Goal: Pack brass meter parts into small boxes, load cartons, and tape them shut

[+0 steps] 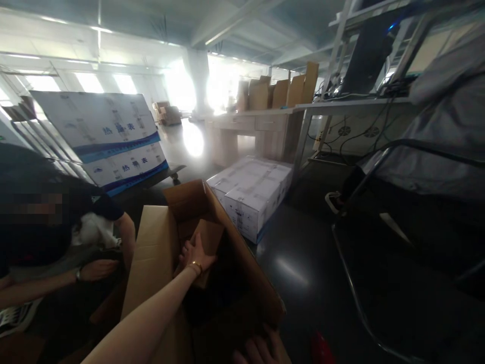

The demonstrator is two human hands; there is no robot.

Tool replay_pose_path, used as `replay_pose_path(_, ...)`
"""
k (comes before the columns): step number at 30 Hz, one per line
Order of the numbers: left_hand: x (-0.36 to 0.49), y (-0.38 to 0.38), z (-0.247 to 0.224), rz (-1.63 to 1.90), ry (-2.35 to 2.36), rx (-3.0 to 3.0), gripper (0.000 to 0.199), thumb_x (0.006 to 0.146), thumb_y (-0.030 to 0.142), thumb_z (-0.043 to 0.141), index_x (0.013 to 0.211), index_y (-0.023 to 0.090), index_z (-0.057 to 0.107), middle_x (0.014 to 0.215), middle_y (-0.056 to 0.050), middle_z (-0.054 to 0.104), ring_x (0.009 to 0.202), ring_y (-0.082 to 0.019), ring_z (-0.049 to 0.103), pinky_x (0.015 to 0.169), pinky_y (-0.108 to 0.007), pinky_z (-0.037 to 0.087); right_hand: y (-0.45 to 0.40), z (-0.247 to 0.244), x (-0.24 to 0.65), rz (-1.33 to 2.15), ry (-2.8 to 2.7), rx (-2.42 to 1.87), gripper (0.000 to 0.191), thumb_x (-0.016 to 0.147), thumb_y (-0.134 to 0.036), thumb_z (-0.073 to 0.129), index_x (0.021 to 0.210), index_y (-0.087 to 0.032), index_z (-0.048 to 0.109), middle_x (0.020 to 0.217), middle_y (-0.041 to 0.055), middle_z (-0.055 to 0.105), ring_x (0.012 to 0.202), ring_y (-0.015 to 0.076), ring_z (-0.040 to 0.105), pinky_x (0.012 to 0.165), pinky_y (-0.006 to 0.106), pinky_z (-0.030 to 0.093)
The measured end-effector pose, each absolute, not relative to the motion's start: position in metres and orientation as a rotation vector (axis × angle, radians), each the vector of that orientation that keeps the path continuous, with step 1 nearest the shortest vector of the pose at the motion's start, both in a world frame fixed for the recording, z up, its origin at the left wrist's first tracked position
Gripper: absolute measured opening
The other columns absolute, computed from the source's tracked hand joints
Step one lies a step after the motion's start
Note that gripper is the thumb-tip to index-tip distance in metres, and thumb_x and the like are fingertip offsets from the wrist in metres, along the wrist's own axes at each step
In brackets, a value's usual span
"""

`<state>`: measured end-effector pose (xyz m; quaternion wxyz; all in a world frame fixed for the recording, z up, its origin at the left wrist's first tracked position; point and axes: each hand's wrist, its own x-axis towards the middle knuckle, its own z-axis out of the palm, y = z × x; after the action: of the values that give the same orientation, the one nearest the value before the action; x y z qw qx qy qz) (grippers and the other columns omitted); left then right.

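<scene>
A large brown cardboard carton [151, 253] stands in front of me with its top flaps apart and a dark inside. My left hand [195, 253], with a gold bracelet at the wrist, reaches in and grips a smaller brown cardboard box [212, 236] in the far part of the carton. The thumb lies over its top and the fingers go round its left side. At the bottom edge of the view, my right hand [259, 349] is partly cut off and dim. Its fingers look apart, close to the carton's near right corner, with nothing visible in them.
White taped cartons [253, 184] sit on the floor beyond. Larger white cartons [117, 131] are stacked on a low cart at left. A co-worker [98, 270] crouches at left; another person [443, 126] sits at right by a metal-framed chair [348, 283]. A desk [261, 121] holds open boxes.
</scene>
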<state>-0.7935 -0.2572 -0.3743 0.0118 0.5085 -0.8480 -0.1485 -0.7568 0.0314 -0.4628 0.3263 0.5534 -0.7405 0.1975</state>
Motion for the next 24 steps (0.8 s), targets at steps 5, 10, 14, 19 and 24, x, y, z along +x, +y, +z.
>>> replay_pose_path(5,-0.788,-0.235,-0.385,-0.240,-2.567,1.543,0.119,0.052,0.063,0.070,0.147,0.031,0.007,0.136,-0.021,0.030,0.119,-0.040,0.040,0.091,-0.050,0.032,0.034,-0.448,-0.755,0.505,-2.030,1.535,0.014,0.089,-0.039,0.048,0.091,-0.032,0.060,0.071,-0.0020,0.054,0.074,0.0193,0.045,0.107,0.051,0.013)
replay_pose_path(10,-0.806,-0.242,-0.372,-0.367,-2.591,1.728,0.115,0.058,0.065,0.068,0.148,0.032,0.003,0.137,-0.022,0.033,0.122,-0.041,0.039,0.093,-0.052,0.031,0.034,-0.436,-0.753,0.518,-2.071,1.548,0.030,0.096,-0.033,0.030,0.089,-0.030,0.059,0.072,-0.0002,0.056,0.075,0.0204,0.045,0.103,0.048,0.014)
replay_pose_path(14,-0.803,-0.248,-0.350,-0.488,-2.561,1.803,0.110,0.060,0.069,0.062,0.148,0.030,0.011,0.126,-0.023,0.046,0.113,-0.040,0.050,0.085,-0.051,0.038,0.037,-0.431,-0.752,0.503,-2.167,1.582,0.025,0.095,-0.034,0.033,0.091,-0.030,0.057,0.078,-0.0010,0.058,0.077,0.0206,0.048,0.099,0.047,0.016)
replay_pose_path(19,-0.769,-0.254,-0.312,-0.733,-2.483,1.819,0.113,0.056,0.074,0.062,0.148,0.032,0.010,0.127,-0.021,0.046,0.116,-0.039,0.050,0.088,-0.050,0.040,0.045,-0.396,-0.753,0.537,-2.454,1.786,0.032,0.083,-0.059,0.051,0.093,-0.029,0.057,0.086,-0.0031,0.062,0.083,0.0210,0.051,0.090,0.043,0.020)
replay_pose_path(24,-0.712,-0.262,-0.277,-0.945,-2.240,1.548,0.109,0.059,0.062,0.069,0.148,0.028,0.017,0.130,-0.016,0.044,0.123,-0.037,0.045,0.098,-0.052,0.039,0.049,-0.379,-0.758,0.542,-2.313,1.810,0.023,0.080,-0.045,0.061,0.097,-0.029,0.061,0.084,-0.0067,0.065,0.079,0.0165,0.054,0.085,0.037,0.024)
